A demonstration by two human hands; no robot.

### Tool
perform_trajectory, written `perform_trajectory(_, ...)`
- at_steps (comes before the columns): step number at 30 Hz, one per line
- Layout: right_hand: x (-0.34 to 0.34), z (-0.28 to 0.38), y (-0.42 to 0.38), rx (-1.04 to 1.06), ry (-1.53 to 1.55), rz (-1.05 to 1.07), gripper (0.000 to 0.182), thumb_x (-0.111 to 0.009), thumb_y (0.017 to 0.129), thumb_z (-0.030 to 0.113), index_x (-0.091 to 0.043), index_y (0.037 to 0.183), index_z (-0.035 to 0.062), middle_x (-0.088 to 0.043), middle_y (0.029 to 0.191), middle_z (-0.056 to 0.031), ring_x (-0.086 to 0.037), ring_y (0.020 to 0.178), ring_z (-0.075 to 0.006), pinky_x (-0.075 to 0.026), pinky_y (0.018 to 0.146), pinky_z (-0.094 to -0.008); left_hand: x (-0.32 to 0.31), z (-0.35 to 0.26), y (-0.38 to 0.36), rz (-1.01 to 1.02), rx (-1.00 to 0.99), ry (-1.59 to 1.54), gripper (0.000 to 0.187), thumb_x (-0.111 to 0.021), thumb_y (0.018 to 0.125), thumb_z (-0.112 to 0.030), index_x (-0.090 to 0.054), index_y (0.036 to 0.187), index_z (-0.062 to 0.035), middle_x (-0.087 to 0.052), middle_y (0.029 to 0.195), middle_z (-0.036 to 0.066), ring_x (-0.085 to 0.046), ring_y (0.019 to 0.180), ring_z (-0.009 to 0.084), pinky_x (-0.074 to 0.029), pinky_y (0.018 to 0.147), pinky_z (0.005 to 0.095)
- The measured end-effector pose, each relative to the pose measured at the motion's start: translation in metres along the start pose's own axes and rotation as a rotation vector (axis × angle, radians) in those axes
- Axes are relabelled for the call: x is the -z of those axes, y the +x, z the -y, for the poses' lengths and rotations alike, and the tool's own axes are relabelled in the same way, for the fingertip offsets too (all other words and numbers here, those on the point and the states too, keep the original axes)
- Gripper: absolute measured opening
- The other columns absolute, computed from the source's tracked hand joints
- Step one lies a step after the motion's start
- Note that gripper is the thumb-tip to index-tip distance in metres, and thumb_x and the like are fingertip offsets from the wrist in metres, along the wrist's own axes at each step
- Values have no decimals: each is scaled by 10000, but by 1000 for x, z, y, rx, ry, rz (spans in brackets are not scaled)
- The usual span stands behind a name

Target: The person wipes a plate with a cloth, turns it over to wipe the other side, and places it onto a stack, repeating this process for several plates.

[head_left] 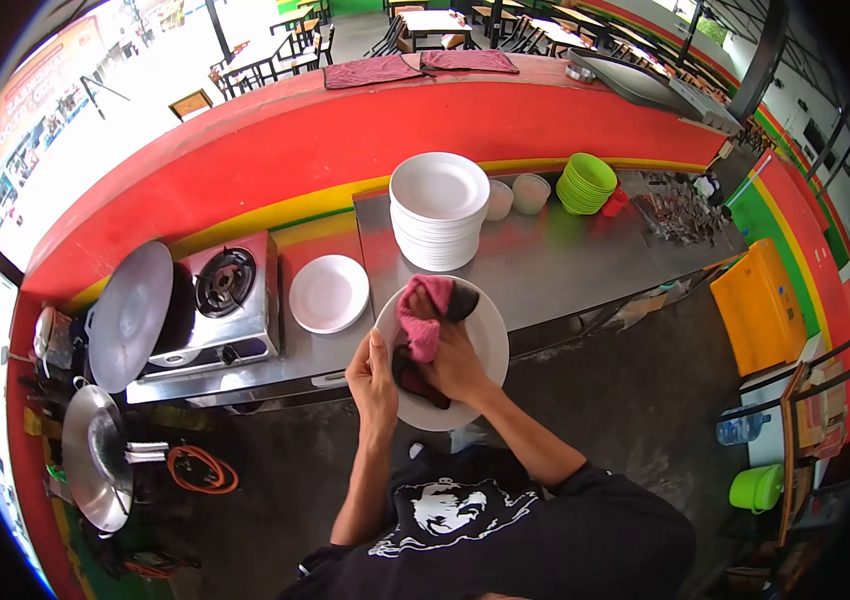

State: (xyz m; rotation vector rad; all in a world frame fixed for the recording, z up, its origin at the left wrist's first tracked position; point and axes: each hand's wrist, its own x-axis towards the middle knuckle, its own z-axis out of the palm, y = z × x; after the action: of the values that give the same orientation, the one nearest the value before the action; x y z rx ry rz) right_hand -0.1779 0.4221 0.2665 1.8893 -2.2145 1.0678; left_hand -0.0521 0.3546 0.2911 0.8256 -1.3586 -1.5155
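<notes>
A white plate is held up in front of my body, just off the counter's front edge. My left hand grips its left rim, thumb on top and the other fingers mostly hidden beneath. Pressed against the plate's face is a pink and black cloth, bunched under my right hand, whose fingers are wrapped into it. Behind the held plate stands a tall stack of white plates. To the left, a white plate or short stack lies on the counter.
A gas stove and a large wok lid stand left on the steel counter. White bowls, green bowls and heaped cutlery sit to the right. A red wall runs behind; an orange crate is at right.
</notes>
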Motion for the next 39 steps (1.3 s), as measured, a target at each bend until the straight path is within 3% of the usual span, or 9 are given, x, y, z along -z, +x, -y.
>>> perform_trajectory(3, 5, -7, 1, -48, -144, -77, 761, -584, 888, 287, -277, 1539, 40, -246, 1616, -136, -261, 1474, -315, -148, 1181, -553, 14, 5, 0, -26, 27, -45, 391, -513, 1052, -338, -690, 1101, 7, -385, 660, -123, -259, 581, -16, -157, 504, 217)
perform_trajectory(7, 7, -17, -10, -169, -160, -47, 799, -619, 831, 130, -271, 1544, 42, -208, 1623, -164, -211, 1483, -368, -127, 1176, -567, 29, -6, 6, -85, -66, -49, 416, -521, 1047, -347, -679, 1110, 32, -612, 780, -52, -484, 677, 4, -364, 576, 187)
perform_trajectory(8, 1, -19, -15, -158, -183, -52, 854, -618, 782, 81, -246, 1550, 38, -162, 1632, -174, -125, 1491, -433, -100, 1180, -596, 38, 0, 10, -77, -75, -49, 419, -523, 1046, -345, -671, 1109, 42, -675, 883, -1, -550, 746, 32, -429, 637, 197)
perform_trajectory(14, -8, 13, -58, -126, -87, 262, 810, -656, 856, 238, -264, 1545, 74, -137, 1635, -171, -42, 1489, -479, -116, 1176, -624, 51, -7, 15, -137, -101, -85, 406, -524, 1046, -345, -667, 1084, 33, -655, 865, -6, -541, 749, 33, -425, 651, 194)
perform_trajectory(20, -22, 48, -84, -39, 149, 420, 807, -626, 921, 369, -213, 1566, 116, -109, 1642, -161, -23, 1503, -435, -83, 1200, -585, 48, -4, 10, -164, -97, -81, 393, -532, 1043, -336, -661, 1094, 32, -658, 904, 4, -560, 787, 45, -447, 686, 197)
perform_trajectory(24, -21, 62, -77, 43, 332, 361, 860, -614, 921, 452, -186, 1568, 82, -117, 1639, -165, -31, 1519, -365, -69, 1219, -525, 44, 13, -4, -127, -39, -30, 421, -516, 1049, -338, -654, 1139, 50, -675, 940, 24, -567, 833, 51, -455, 729, 203)
perform_trajectory(27, -24, 62, -71, 26, 436, 320, 816, -599, 929, 455, -222, 1560, 100, -149, 1628, -178, -61, 1511, -386, -72, 1217, -542, 42, 18, -14, -37, 15, 35, 438, -521, 1047, -344, -661, 1147, 59, -654, 916, -6, -520, 813, 41, -423, 715, 195)
perform_trajectory(32, -27, 38, -59, -37, 111, 227, 802, -638, 881, 429, -296, 1543, 131, -218, 1625, -102, -162, 1491, -386, -149, 1209, -523, 49, 19, -27, 16, 136, 39, 423, -542, 1039, -344, -676, 1157, 40, -562, 787, -74, -414, 692, -6, -315, 593, 173)
perform_trajectory(39, -23, 22, -74, -134, 33, 222, 784, -626, 900, 421, -305, 1535, 93, -236, 1613, -147, -207, 1477, -393, -173, 1201, -513, 62, 24, -28, -28, 157, 52, 411, -569, 1026, -350, -689, 1129, 28, -507, 738, -99, -347, 637, -22, -246, 537, 181)
